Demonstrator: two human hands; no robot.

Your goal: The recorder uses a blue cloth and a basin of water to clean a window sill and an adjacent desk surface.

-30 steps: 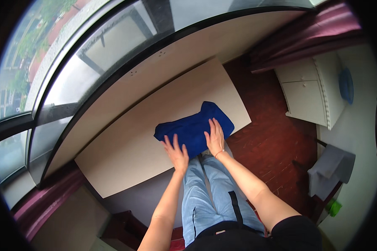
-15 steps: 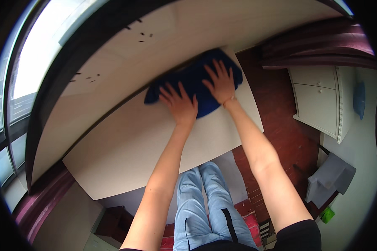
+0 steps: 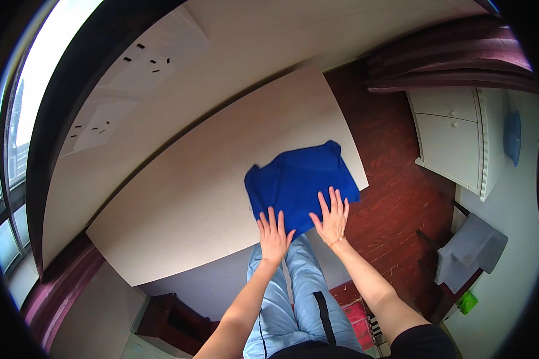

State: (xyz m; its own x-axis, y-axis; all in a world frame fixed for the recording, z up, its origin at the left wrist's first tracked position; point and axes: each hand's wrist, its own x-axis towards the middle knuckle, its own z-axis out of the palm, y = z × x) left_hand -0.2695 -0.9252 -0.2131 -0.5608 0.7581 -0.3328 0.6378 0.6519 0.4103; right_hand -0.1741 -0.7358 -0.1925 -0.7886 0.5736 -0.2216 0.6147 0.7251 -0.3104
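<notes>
A blue cloth (image 3: 296, 176) lies spread on the pale tabletop (image 3: 185, 197), close to its right end, with its near part at the table's front edge. My left hand (image 3: 274, 239) rests flat on the cloth's near left corner, fingers stretched out. On the near right part, my right hand (image 3: 332, 221) presses down with fingers spread and a thin band at the wrist. Both palms face down, and neither hand grips the fabric. The cloth's far edge is slightly rumpled, with a raised fold at its far left corner.
Behind the table runs a pale wall with socket plates (image 3: 147, 60). To the right are a dark red wooden floor (image 3: 389, 197), a white cabinet (image 3: 449, 140) and a grey chair (image 3: 470, 251). Purple curtains (image 3: 449, 60) hang at the far right. A window (image 3: 42, 78) is at left.
Both hands have pulled back toward me from the far side of the table. The blue cloth has come along with them, from the wall side to the front edge, and lies more spread out.
</notes>
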